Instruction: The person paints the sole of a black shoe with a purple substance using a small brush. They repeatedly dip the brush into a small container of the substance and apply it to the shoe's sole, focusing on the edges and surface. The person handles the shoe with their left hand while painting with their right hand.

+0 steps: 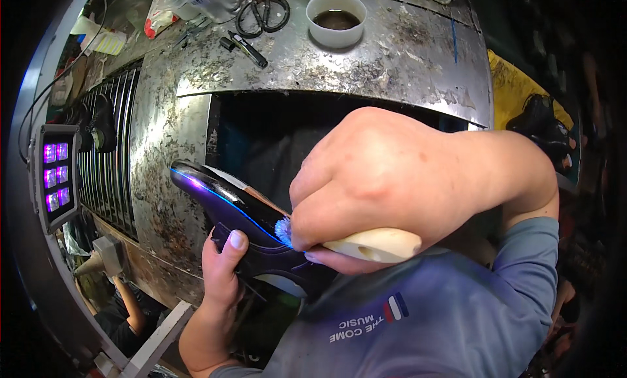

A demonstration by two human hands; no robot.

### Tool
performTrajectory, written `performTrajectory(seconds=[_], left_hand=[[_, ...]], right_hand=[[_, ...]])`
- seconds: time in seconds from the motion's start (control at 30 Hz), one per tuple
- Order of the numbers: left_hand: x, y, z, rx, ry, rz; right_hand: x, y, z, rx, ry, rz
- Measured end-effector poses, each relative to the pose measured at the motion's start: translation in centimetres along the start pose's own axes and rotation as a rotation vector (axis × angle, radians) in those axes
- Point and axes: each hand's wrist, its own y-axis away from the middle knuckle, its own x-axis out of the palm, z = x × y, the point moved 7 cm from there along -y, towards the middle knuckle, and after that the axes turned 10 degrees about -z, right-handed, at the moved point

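A black shoe (225, 211) lies tilted in front of me, its sole edge turned up and glowing with a thin blue-violet line. My left hand (221, 270) grips the shoe from the left side, thumb pressed against the upper. Over the shoe's middle, my right hand (369, 175) is closed around a brush (373, 245) with a pale cream handle. The brush's bluish bristles touch the sole's edge. My right fist hides part of the shoe and most of the brush's head end.
On the stained metal bench (366, 71) stand a white cup (336, 35) of dark liquid, black-handled scissors (262, 15) and a black marker (248, 49). A violet lamp (57, 175) is at left, beside a slatted conveyor (108, 175) carrying dark shoes. Another person's arm (130, 306) shows lower left.
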Motion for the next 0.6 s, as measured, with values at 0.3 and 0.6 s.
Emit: performTrajectory(seconds=[0.3, 0.6], left_hand=[[-1.9, -0.8, 2.3, 0.008, 0.124, -0.037], [-1.7, -1.6, 4.8, -0.053, 0.347, -0.051]], right_hand=[[-0.7, 0.4, 0.3, 0.056, -0.113, -0.016], [-1.1, 0.5, 0.2, 0.142, -0.134, 0.047]])
